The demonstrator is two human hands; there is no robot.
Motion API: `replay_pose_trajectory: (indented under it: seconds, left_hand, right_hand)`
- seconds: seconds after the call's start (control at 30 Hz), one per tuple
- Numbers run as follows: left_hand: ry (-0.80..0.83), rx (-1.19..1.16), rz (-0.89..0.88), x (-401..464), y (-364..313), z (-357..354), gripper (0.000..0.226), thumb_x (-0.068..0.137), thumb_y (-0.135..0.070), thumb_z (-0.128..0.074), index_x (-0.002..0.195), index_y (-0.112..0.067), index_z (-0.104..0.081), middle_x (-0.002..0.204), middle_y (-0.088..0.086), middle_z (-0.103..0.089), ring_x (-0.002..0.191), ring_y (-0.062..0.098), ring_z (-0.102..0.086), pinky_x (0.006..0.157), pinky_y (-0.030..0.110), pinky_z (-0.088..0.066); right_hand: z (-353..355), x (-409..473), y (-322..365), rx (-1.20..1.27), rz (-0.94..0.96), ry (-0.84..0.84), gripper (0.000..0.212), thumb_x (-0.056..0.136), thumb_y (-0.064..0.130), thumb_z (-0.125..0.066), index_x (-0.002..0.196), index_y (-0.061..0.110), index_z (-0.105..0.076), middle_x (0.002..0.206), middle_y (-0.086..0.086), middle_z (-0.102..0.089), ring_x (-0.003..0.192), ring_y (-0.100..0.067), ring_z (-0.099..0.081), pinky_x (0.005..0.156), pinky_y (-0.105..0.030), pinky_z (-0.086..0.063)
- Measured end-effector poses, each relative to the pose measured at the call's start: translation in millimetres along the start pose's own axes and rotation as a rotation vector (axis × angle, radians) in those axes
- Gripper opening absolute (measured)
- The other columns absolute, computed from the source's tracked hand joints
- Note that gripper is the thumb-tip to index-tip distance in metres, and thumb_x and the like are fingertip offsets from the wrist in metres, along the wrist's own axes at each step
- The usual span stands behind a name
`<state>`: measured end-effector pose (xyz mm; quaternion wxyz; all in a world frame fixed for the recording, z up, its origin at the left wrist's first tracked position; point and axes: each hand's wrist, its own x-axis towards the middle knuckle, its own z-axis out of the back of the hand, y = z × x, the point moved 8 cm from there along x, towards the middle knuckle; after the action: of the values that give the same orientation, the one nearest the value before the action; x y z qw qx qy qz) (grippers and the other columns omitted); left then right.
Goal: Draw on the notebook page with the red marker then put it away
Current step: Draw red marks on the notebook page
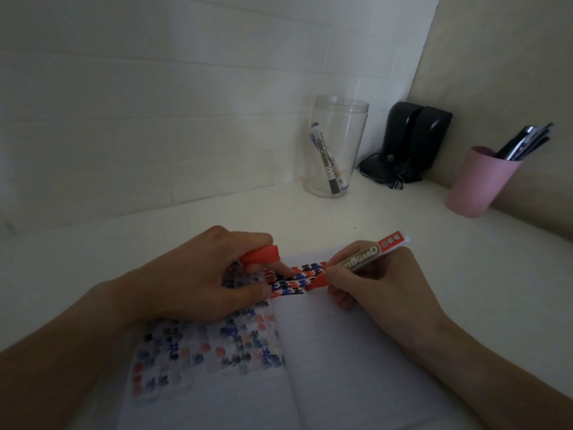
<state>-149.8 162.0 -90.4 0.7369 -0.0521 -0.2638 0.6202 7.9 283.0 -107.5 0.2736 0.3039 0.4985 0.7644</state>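
An open notebook (335, 367) lies on the white desk in front of me, its pages covered in small red, blue and black marks. My right hand (378, 280) grips the red marker (359, 259), tip down on the top of the right page. My left hand (198, 274) rests on the top of the left page, pressing it flat, and holds the marker's red cap (260, 254) between thumb and fingers.
A clear plastic jar (336, 147) holding two markers stands at the back of the desk. Right of it sit black speakers (415, 141) with a cable, and a pink cup (480, 181) full of pens. White walls close the corner.
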Motion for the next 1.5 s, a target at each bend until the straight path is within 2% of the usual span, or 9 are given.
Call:
replay_pose_trajectory:
  seconds: [0.07, 0.2, 0.37, 0.5, 0.9, 1.2, 1.37, 1.43, 1.5]
  left_hand:
    - [0.001, 0.005, 0.0, 0.0, -0.2, -0.5, 0.034, 0.092, -0.04, -0.068, 0.105, -0.008, -0.071, 0.119, -0.031, -0.074, 0.089, 0.013, -0.077, 0.075, 0.041, -0.058]
    - [0.0, 0.003, -0.005, 0.2, -1.1, -0.1, 0.04, 0.092, -0.044, -0.066, 0.106, -0.008, -0.072, 0.119, -0.03, -0.074, 0.09, 0.014, -0.076, 0.074, 0.043, -0.058]
    - [0.008, 0.016, 0.003, 0.7, 0.7, -1.8, 0.041, 0.092, -0.044, -0.066, 0.107, -0.006, -0.072, 0.119, -0.031, -0.073, 0.09, 0.012, -0.076, 0.074, 0.04, -0.057]
    - [0.012, 0.007, 0.007, 0.4, -0.8, -1.3, 0.038, 0.092, -0.045, -0.066, 0.109, -0.012, -0.073, 0.118, -0.029, -0.074, 0.089, 0.012, -0.076, 0.074, 0.041, -0.058]
    - [-0.001, 0.009, 0.005, 0.4, -0.9, -0.9, 0.036, 0.092, -0.041, -0.068, 0.106, -0.007, -0.072, 0.117, -0.029, -0.075, 0.088, 0.012, -0.076, 0.073, 0.04, -0.058]
    - [-0.004, 0.023, -0.01, 1.5, -5.2, -0.2, 0.036, 0.092, -0.039, -0.069, 0.104, -0.005, -0.072, 0.117, -0.027, -0.075, 0.086, 0.013, -0.076, 0.072, 0.04, -0.057]
    - [-0.016, 0.017, 0.009, 1.3, -5.0, -0.5, 0.031, 0.091, -0.035, -0.069, 0.099, -0.005, -0.071, 0.113, -0.023, -0.077, 0.088, 0.01, -0.076, 0.071, 0.042, -0.057]
    - [-0.023, 0.001, 0.02, 0.9, -5.8, -1.2, 0.025, 0.091, -0.032, -0.07, 0.094, -0.006, -0.069, 0.112, -0.02, -0.079, 0.09, 0.006, -0.076, 0.071, 0.041, -0.058]
    - [-0.026, -0.003, 0.031, 1.4, -7.2, -1.9, 0.026, 0.092, -0.034, -0.068, 0.095, -0.008, -0.07, 0.112, -0.022, -0.079, 0.085, 0.006, -0.075, 0.069, 0.039, -0.058]
  right_hand:
    - [0.9, 0.2, 0.1, -0.011, 0.002, -0.006, 0.01, 0.08, 0.001, -0.072, 0.073, 0.008, -0.076, 0.061, -0.014, -0.074, 0.054, -0.03, -0.069, 0.057, -0.036, -0.06]
    - [2.3, 0.2, -0.8, -0.002, -0.008, -0.015, 0.011, 0.08, 0.003, -0.072, 0.072, 0.009, -0.076, 0.059, -0.011, -0.073, 0.053, -0.022, -0.067, 0.056, -0.033, -0.058]
    - [3.3, 1.3, -4.0, -0.033, -0.013, -0.034, 0.008, 0.078, 0.008, -0.073, 0.071, 0.011, -0.076, 0.059, -0.012, -0.073, 0.053, -0.025, -0.068, 0.058, -0.04, -0.06]
    - [0.9, 0.1, -0.4, 0.036, 0.004, 0.0, 0.013, 0.081, -0.002, -0.071, 0.073, 0.007, -0.076, 0.06, -0.012, -0.072, 0.054, -0.022, -0.067, 0.056, -0.033, -0.057]
    - [-2.2, -1.5, 2.8, 0.011, 0.007, 0.031, 0.011, 0.082, -0.002, -0.071, 0.075, 0.005, -0.076, 0.064, -0.017, -0.074, 0.055, -0.021, -0.068, 0.055, -0.031, -0.059]
    - [2.2, 0.7, -3.2, -0.052, -0.046, -0.034, 0.008, 0.075, 0.011, -0.074, 0.069, 0.017, -0.076, 0.056, 0.003, -0.073, 0.05, -0.003, -0.065, 0.052, -0.019, -0.049]
    - [6.2, 1.4, -2.9, 0.051, -0.022, -0.059, 0.011, 0.081, 0.003, -0.071, 0.073, 0.009, -0.076, 0.058, -0.005, -0.072, 0.053, -0.013, -0.064, 0.054, -0.028, -0.052]
    - [10.7, 2.1, -1.3, 0.138, 0.012, -0.093, 0.009, 0.084, 0.0, -0.071, 0.079, 0.006, -0.076, 0.058, -0.002, -0.069, 0.053, -0.01, -0.062, 0.052, -0.024, -0.05]
    - [13.1, 0.9, 5.9, 0.196, 0.088, -0.092, 0.007, 0.087, -0.007, -0.069, 0.091, -0.001, -0.07, 0.06, 0.002, -0.065, 0.052, -0.001, -0.063, 0.05, -0.013, -0.047]
